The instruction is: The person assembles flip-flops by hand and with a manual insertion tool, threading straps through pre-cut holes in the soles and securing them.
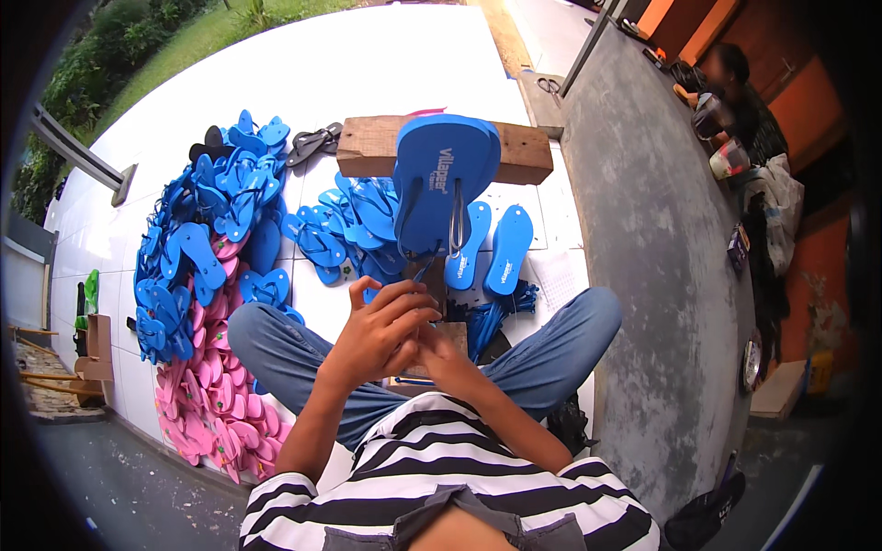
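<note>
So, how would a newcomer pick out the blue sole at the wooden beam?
Find the thick wooden beam set crosswise beyond the seated person's knees. The blue sole covers the beam's middle in this view. A slim metal piece shows against it, unlike the two blue soles at its lower right.

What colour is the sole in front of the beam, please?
The sole is blue, best seen in the head view.

Beyond the wooden beam (525, 156), white tiles (303, 78) are leaving a wide passage; right of it, concrete floor (643, 275) is offering another. A blue sandal (427, 165) is overhanging its near face, obstructing a straight reach. Black sandals (314, 144) are lying by its left end, piled sandals (234, 197) are crowding farther left, and loose soles (510, 248) are occupying its near right.
</note>
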Tool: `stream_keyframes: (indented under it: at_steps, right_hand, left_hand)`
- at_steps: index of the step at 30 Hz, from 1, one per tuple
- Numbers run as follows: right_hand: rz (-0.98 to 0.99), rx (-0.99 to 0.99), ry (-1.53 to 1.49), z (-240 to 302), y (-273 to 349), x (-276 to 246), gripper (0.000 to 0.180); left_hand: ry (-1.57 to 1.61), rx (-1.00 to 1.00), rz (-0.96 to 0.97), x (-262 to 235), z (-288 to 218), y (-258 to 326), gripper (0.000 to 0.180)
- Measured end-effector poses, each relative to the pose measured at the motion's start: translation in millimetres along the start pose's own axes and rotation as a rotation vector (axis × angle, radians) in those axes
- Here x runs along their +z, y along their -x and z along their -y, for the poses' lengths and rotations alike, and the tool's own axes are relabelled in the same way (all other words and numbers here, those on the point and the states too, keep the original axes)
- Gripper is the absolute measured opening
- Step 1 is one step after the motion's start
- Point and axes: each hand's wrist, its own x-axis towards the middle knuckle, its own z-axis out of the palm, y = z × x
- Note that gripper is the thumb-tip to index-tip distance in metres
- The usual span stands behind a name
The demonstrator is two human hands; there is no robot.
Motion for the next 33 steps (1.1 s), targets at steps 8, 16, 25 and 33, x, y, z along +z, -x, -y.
stream_keyframes:
  at_steps: [8,16,25,33]
  right_hand:
    - [-0.475,-0.225,0.067,37,44,-58,0.021]
    - [-0.758,-0.527,0.053,56,9,-32,0.024]
    - [-0.652,-0.585,0.2,88,-16,-19,0.034]
    - [-0.207,-0.606,-0.121,109,-30,-16,0.036]
  left_hand:
    - [-0.13,0.099,-0.174,33,-3,-4,0.027]
    - [0.08,-0.079,-0.537,82,-35,-43,0.024]
    - [0.072,-0.04,-0.609,58,-32,-43,0.028]
    - [0.072,-0.154,-0.812,-6,-1,-68,0.043]
